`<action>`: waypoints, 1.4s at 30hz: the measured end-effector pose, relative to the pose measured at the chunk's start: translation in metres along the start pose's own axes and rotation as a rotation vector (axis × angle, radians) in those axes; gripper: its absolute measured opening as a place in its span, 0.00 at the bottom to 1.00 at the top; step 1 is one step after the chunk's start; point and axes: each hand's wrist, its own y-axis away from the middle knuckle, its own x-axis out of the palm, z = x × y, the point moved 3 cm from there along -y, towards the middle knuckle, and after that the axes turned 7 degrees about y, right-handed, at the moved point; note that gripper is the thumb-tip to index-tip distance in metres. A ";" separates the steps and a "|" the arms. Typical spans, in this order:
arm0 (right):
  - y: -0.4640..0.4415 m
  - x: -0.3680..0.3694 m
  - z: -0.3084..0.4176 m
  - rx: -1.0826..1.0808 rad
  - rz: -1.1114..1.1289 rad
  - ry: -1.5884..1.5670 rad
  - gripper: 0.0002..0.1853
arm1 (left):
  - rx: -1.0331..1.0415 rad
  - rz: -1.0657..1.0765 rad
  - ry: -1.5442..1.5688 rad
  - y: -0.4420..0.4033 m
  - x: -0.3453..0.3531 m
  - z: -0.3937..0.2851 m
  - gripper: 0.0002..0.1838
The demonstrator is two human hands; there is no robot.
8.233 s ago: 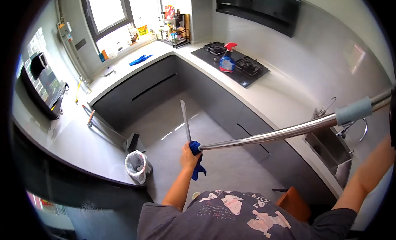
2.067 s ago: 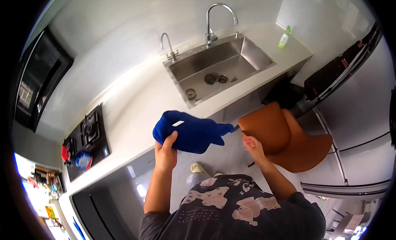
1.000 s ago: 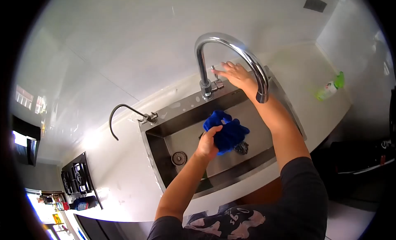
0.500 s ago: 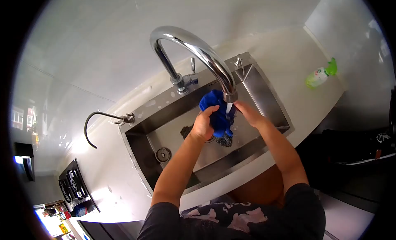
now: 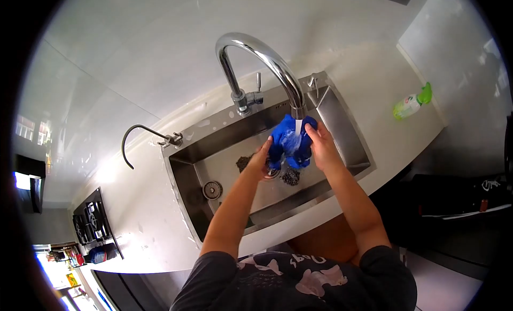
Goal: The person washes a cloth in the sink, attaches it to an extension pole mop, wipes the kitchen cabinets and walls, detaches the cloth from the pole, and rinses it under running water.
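Under the large chrome faucet [image 5: 267, 57], a blue cloth [image 5: 290, 145] is stretched between both hands above the sink, and water runs onto it. My left hand [image 5: 262, 161] grips the cloth's left side. On its right side, my right hand [image 5: 321, 144] pinches the edge with thumb and fingers. The steel sink [image 5: 214, 145] lies below, with a round drain strainer [image 5: 212, 190] at its left. Two dark mesh scrubbers, one at the left [image 5: 243, 162] and one at the right [image 5: 290, 177], lie on the sink floor under the cloth.
A small curved tap [image 5: 141, 128] stands at the sink's left corner. On the right counter is a green spray bottle [image 5: 411, 106]. The black gas stove [image 5: 96, 223] is at the far left. An orange-brown chair [image 5: 320, 240] shows below the counter's front edge.
The cloth came from over the floor to the sink. My right hand left the faucet lever and now holds the cloth. Water now runs, and the cloth is spread wider than half a second ago.
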 end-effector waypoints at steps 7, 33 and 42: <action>0.041 0.026 -0.011 -0.455 -0.109 0.726 0.17 | -0.122 0.884 0.568 -0.043 0.067 0.002 0.24; -0.002 -0.018 -0.055 0.086 -0.169 0.451 0.16 | 0.386 -0.074 -0.432 -0.035 0.012 0.021 0.29; -0.010 -0.022 -0.032 -0.042 0.006 0.580 0.12 | 0.624 -0.092 -0.993 0.012 0.017 -0.005 0.19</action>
